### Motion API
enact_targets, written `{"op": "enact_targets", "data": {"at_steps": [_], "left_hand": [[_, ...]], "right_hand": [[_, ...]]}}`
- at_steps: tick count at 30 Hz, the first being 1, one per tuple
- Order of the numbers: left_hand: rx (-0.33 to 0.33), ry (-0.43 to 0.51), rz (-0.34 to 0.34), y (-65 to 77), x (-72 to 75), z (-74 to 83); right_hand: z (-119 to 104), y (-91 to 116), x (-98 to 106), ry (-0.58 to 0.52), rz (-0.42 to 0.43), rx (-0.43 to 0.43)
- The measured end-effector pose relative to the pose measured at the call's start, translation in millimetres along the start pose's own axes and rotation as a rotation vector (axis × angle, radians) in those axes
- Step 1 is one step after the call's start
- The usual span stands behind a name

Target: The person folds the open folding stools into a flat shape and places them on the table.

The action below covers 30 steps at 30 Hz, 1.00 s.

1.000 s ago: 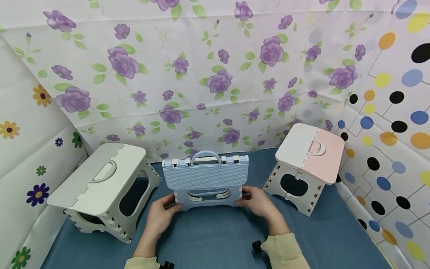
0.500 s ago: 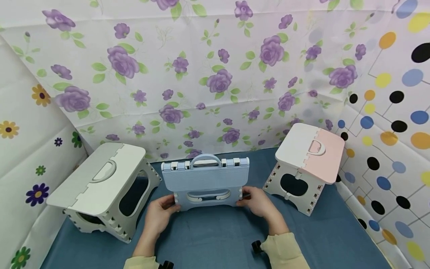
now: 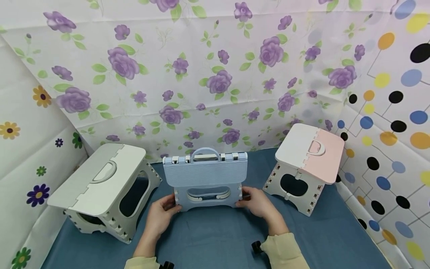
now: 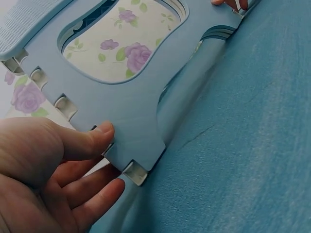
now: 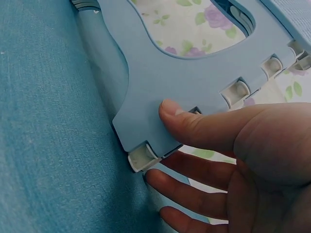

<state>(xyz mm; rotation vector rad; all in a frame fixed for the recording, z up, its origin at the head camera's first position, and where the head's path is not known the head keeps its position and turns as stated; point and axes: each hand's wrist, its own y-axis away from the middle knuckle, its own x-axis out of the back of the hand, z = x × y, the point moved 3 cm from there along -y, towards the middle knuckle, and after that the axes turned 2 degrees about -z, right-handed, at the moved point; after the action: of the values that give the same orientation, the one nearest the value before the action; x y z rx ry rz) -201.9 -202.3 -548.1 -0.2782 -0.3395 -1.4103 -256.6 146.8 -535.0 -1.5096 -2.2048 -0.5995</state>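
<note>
A light blue folding stool (image 3: 205,175) stands mostly folded in the middle, its hinged seat halves hanging at an angle and its carry handle on top. At its lower left corner my left hand (image 3: 159,213) grips the leg panel, thumb on the front face and fingers behind the edge. The opposite lower corner is pinched the same way by my right hand (image 3: 258,203). Both wrist views show a thumb lying flat on the blue leg panel (image 4: 131,107), close to its foot. The panel's feet are at the blue cloth (image 5: 43,121).
An unfolded grey and white stool (image 3: 97,179) stands at the left. At the right is an unfolded white and pink stool (image 3: 309,153). Flowered sheeting (image 3: 188,56) hangs behind, and dotted sheeting (image 3: 393,123) closes the right side.
The top of the blue stool dips slightly toward me, then tips back up and away, its handle a little higher now. Both hands keep their hold at the lower corners.
</note>
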Motion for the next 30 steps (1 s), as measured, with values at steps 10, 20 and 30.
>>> {"op": "enact_targets", "data": {"at_steps": [10,20,30], "left_hand": [[0.003,-0.044,-0.021,-0.5,-3.3,-2.3],[-0.005,-0.088,-0.036,-0.4,-4.1,-3.6],[0.007,-0.099,-0.046,-1.3,-4.1,-3.2]], "right_hand": [[-0.1,-2.8,-1.0,0.010,-0.011,-0.012],[-0.8,-0.2,-0.2,0.003,-0.026,-0.004],[1.5,-2.1,-1.9,0.010,-0.017,0.005]]}}
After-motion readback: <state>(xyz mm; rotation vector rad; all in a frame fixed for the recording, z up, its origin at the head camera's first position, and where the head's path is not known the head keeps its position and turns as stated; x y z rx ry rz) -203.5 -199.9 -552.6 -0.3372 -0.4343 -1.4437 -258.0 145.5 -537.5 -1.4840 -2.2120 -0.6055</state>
